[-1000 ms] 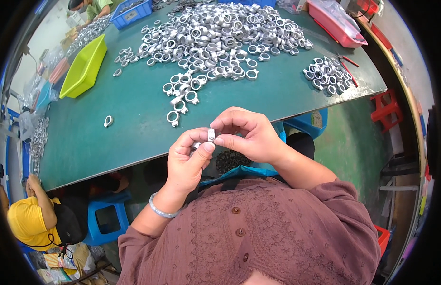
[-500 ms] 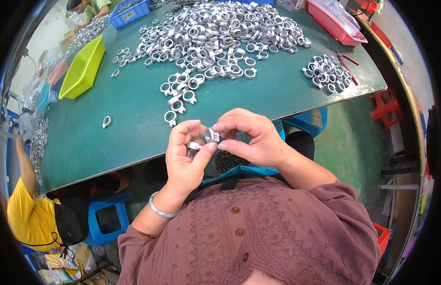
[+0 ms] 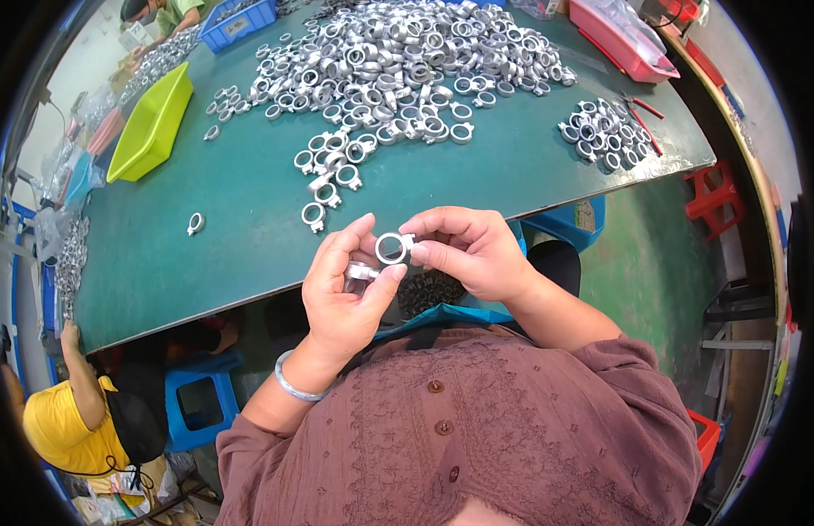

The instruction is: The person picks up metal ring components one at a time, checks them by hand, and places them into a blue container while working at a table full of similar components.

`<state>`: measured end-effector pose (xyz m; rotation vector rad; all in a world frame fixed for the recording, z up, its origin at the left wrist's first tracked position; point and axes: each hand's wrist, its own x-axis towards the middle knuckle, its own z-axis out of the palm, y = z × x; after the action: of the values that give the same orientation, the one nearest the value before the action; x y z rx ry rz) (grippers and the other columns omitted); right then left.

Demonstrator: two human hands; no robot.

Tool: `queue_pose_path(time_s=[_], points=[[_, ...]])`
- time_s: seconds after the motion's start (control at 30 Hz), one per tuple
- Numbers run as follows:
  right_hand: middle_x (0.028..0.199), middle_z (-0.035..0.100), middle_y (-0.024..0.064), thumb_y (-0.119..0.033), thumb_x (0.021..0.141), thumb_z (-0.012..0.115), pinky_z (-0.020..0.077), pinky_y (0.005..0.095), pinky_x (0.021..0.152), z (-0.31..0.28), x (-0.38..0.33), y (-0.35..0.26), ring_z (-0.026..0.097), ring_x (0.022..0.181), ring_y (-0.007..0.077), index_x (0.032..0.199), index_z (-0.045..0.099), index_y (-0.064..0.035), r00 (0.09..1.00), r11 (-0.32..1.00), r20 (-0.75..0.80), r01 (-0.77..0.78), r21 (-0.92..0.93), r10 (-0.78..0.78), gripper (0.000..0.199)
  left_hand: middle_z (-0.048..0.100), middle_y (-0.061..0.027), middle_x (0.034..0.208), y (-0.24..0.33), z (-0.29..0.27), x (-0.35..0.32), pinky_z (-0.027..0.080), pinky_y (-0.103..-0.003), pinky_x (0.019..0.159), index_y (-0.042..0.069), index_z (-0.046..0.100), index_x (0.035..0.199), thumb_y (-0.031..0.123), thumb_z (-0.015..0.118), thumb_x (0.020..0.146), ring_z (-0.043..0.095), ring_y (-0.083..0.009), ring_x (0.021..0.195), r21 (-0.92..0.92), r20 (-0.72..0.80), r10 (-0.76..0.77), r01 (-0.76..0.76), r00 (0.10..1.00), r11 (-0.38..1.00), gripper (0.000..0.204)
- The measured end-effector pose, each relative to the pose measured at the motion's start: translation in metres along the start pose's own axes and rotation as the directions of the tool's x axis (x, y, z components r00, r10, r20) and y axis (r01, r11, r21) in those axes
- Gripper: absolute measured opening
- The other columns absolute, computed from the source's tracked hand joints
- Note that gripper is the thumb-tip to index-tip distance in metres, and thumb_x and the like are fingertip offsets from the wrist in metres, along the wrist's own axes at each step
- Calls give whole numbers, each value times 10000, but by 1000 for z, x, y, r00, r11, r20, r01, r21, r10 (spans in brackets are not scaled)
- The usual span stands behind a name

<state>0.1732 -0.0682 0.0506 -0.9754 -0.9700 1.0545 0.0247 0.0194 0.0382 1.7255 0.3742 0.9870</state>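
Observation:
My right hand (image 3: 481, 254) pinches a silver metal ring clamp (image 3: 379, 252) by the small lug on its side, with its round opening facing me. My left hand (image 3: 337, 285) has its thumb just below that ring, seemingly touching its lower edge. A second ring clamp (image 3: 361, 272) sits in the curled fingers of the left hand, partly hidden. Beyond my hands, a short trail of the same rings (image 3: 349, 183) leads to a large heap (image 3: 424, 66) on the green table (image 3: 240, 188). One lone ring (image 3: 193, 231) lies to the left.
A smaller pile of rings (image 3: 604, 136) lies at the right, beside red-handled pliers (image 3: 646, 109). A yellow-green tray (image 3: 153, 123), blue bin (image 3: 240, 28) and pink tray (image 3: 622, 44) stand on the table. A person in yellow (image 3: 69, 425) sits at left; another works at far left.
The ring between my hands has turned from edge-on to face me. My right hand has shifted slightly down. The person in yellow has lowered an arm.

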Motion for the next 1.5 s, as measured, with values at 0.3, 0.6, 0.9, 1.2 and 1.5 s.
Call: queue_pose_path(time_s=[0.3, 0.6, 0.9, 1.2, 1.5], points=[[907, 571, 48, -10, 767, 595, 436, 249, 731, -18, 4, -10, 537, 832, 108, 970, 585, 2, 985, 970, 170, 50, -237, -10, 204, 538, -26, 823, 5, -3, 0, 421, -187, 589, 1, 577, 929, 6, 654, 696, 524, -66, 697, 37, 167, -77, 72, 983, 997, 246], [863, 579, 63, -64, 758, 600, 445, 267, 653, -16, 58, -9, 559, 763, 157, 950, 588, -23, 973, 702, 208, 220, -677, -104, 197, 579, -144, 876, -50, 3, -19, 483, -315, 635, -11, 547, 975, 123, 655, 701, 594, -246, 693, 525, 460, -305, 21, 834, 851, 323], [849, 525, 111, -149, 738, 603, 435, 374, 695, -7, 91, 6, 529, 797, 295, 911, 592, -66, 960, 195, 249, 271, -943, -131, 192, 596, -147, 955, -22, -4, -12, 476, -280, 699, -29, 524, 1072, 127, 623, 758, 605, -198, 783, 332, 492, -274, 113, 826, 936, 365], [799, 541, -10, -125, 795, 609, 425, 234, 572, -10, 56, -10, 500, 669, 48, 883, 573, -31, 984, 890, 168, 21, -456, 64, 134, 466, -95, 1068, 7, -6, 1, 477, -212, 629, 4, 401, 1196, -50, 555, 773, 533, -110, 773, -208, 9, -182, 180, 983, 962, 454], [812, 567, 11, -134, 839, 557, 439, 208, 598, -3, 19, -7, 521, 681, 66, 908, 596, -25, 970, 977, 115, -213, -13, 213, 135, 474, -55, 1041, -4, -3, 9, 460, -227, 742, -7, 514, 1099, -63, 590, 754, 525, -111, 864, -80, 67, -10, 15, 998, 997, 358]])
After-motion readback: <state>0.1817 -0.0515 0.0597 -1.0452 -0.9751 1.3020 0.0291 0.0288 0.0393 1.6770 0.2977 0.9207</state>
